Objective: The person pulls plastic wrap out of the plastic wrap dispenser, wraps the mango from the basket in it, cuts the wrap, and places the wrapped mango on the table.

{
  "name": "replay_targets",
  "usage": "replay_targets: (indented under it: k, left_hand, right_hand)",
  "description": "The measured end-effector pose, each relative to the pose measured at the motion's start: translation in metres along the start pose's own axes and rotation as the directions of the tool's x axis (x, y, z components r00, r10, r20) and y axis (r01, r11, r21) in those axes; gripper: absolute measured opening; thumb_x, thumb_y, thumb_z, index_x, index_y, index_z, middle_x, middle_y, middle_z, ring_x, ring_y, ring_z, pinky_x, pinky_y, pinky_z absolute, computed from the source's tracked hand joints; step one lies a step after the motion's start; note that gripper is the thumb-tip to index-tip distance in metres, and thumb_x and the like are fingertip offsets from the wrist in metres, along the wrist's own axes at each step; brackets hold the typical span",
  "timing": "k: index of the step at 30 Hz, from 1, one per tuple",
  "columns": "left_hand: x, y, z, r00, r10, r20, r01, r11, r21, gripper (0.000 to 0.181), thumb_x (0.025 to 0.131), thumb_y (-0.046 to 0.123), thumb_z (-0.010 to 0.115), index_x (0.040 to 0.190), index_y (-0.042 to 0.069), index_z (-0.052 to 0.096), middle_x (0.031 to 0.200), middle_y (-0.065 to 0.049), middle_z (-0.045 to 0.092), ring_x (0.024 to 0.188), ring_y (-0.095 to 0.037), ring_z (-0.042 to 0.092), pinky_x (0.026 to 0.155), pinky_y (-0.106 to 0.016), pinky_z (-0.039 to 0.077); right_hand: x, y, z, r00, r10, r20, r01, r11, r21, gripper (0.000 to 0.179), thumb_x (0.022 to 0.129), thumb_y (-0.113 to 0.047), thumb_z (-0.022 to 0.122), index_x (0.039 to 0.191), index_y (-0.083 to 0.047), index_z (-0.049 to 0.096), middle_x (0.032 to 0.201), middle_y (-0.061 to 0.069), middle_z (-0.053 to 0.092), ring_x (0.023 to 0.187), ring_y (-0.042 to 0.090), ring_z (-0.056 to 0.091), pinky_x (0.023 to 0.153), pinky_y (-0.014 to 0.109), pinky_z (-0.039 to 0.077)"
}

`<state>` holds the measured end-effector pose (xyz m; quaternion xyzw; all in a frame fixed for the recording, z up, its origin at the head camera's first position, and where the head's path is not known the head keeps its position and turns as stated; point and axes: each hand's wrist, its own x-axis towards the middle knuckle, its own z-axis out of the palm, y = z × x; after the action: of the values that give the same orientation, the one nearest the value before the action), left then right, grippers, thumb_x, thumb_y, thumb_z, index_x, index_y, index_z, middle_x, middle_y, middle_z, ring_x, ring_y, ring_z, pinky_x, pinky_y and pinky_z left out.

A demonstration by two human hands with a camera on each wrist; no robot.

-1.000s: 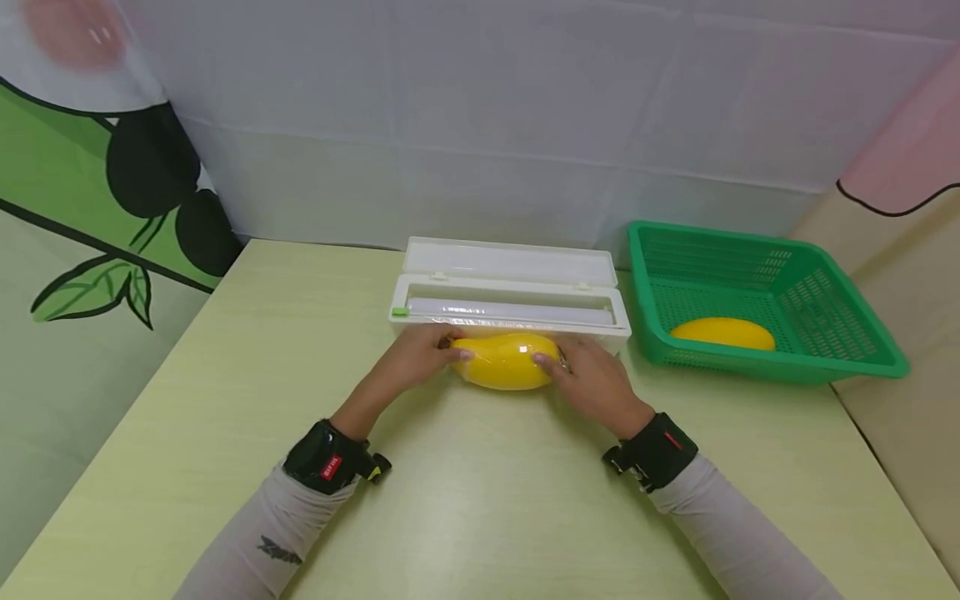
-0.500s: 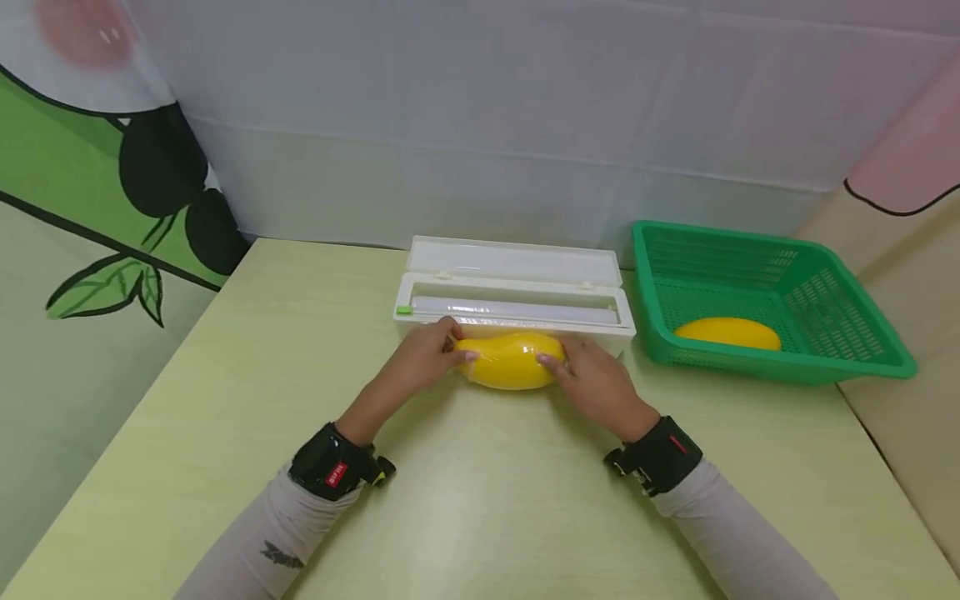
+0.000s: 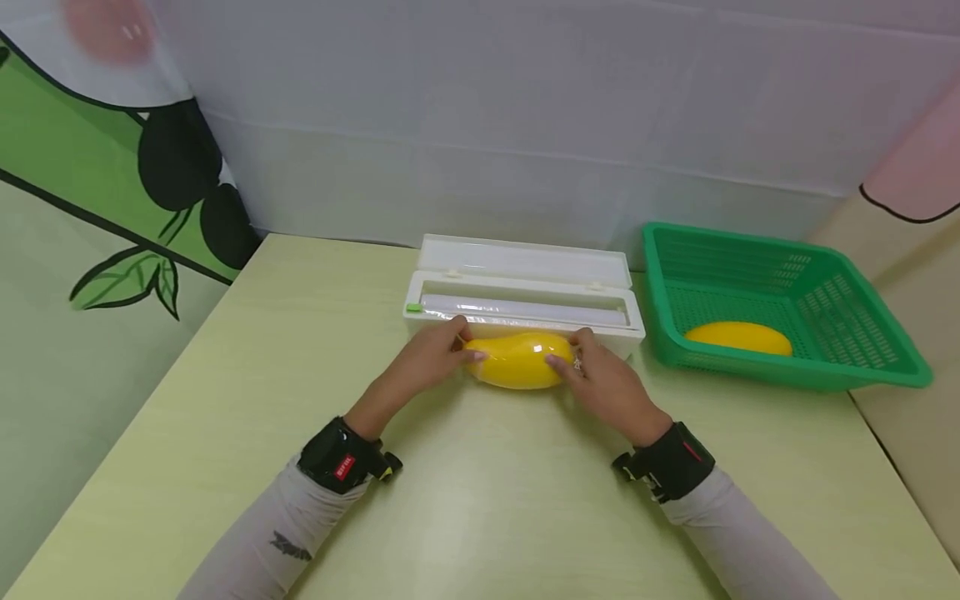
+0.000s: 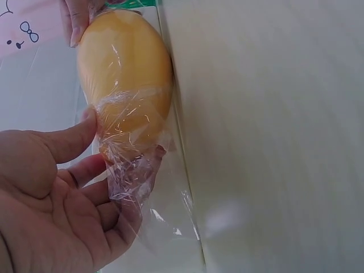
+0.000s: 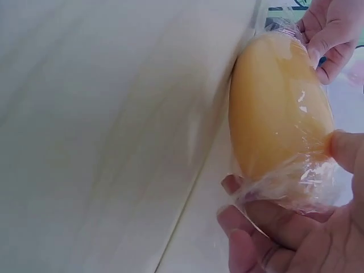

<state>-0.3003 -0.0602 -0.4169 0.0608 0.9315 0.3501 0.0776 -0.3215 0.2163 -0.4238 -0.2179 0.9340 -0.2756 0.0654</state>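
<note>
A glossy yellow mango (image 3: 521,362) lies sideways in front of the white cling film box (image 3: 636,321), partly wrapped in clear film (image 4: 128,179). At its narrower left end, my left hand (image 3: 431,354) holds it with the thumb on the near side, and loose crumpled film gathers over the fingers. My right hand (image 3: 611,379) grips the opposite end, its thumb (image 5: 344,149) pressing the film against the skin. Bunched film also hangs over the right fingers. The box's lid (image 3: 525,260) is up, showing the white film roll (image 3: 517,310) inside.
To the right of the box stands a green plastic basket (image 3: 787,377) with a second yellow mango (image 3: 738,337) in it. The pale wooden table (image 3: 495,500) meets a draped cloth wall (image 3: 487,192) behind the box.
The head view has swung slightly left, so everything sits further right in it. Both hands stay on the mango's ends, with the right fingers shifting a little at its tip.
</note>
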Motion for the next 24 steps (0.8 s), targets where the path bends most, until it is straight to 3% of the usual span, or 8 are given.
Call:
replay_targets:
  k: [7, 17, 24]
  left_hand:
    - [0.0002, 0.0034, -0.0007, 0.999, -0.043, 0.011, 0.042, 0.998, 0.041, 0.030, 0.094, 0.035, 0.069, 0.107, 0.009, 0.059, 0.107, -0.010, 0.067, 0.085, -0.023, 0.060, 0.070, -0.034, 0.049]
    - [0.0025, 0.0036, 0.0004, 0.999, -0.042, 0.021, 0.041, 0.998, 0.056, 0.031, 0.095, 0.036, 0.068, 0.108, 0.008, 0.058, 0.109, -0.011, 0.067, 0.085, -0.022, 0.060, 0.072, -0.034, 0.050]
    - [-0.0017, 0.0060, -0.0041, 0.999, -0.032, 0.020, 0.031, 0.997, 0.070, 0.031, 0.095, 0.036, 0.068, 0.103, 0.008, 0.058, 0.089, -0.006, 0.061, 0.074, -0.021, 0.054, 0.063, -0.032, 0.045]
  right_hand:
    - [-0.0040, 0.0014, -0.0012, 0.998, -0.017, -0.060, 0.019, 1.000, 0.022, 0.057, 0.096, -0.057, 0.054, 0.136, -0.016, 0.056, 0.105, 0.006, 0.067, 0.085, 0.022, 0.059, 0.073, 0.038, 0.048]
    - [-0.0045, -0.0011, -0.0059, 0.989, -0.077, -0.128, 0.080, 0.996, 0.024, 0.048, 0.093, -0.049, 0.065, 0.126, -0.014, 0.067, 0.079, 0.001, 0.055, 0.072, 0.018, 0.050, 0.064, 0.032, 0.040]
    - [-0.0014, -0.0015, -0.0081, 0.992, -0.054, -0.116, 0.069, 0.990, 0.121, 0.043, 0.091, -0.049, 0.067, 0.120, -0.018, 0.070, 0.073, 0.002, 0.045, 0.070, 0.018, 0.047, 0.061, 0.032, 0.035]
